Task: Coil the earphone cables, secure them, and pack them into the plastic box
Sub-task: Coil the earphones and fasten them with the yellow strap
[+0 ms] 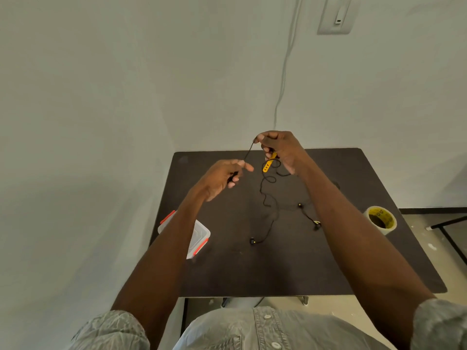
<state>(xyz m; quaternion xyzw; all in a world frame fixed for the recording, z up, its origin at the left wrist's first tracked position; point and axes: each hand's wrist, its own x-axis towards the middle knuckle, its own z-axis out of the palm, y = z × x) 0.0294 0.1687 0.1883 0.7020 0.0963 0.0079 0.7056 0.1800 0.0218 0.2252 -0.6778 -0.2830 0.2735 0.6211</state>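
Note:
A black earphone cable (265, 195) hangs from both hands above the dark table (290, 261). My right hand (280, 150) pinches the cable near its yellow control piece (267, 165), raised over the table's far side. My left hand (223, 179) grips the cable's dark end, with a taut stretch running up to the right hand. Loose loops trail down to the table, where two earbuds lie (252, 241) (316, 224). The clear plastic box (199, 236) with red clips sits at the table's left edge, partly hidden by my left forearm.
A roll of tape (380, 219) with a yellow core stands near the table's right edge. A white wall runs close behind and to the left of the table. A black frame (449, 231) stands on the floor at the right.

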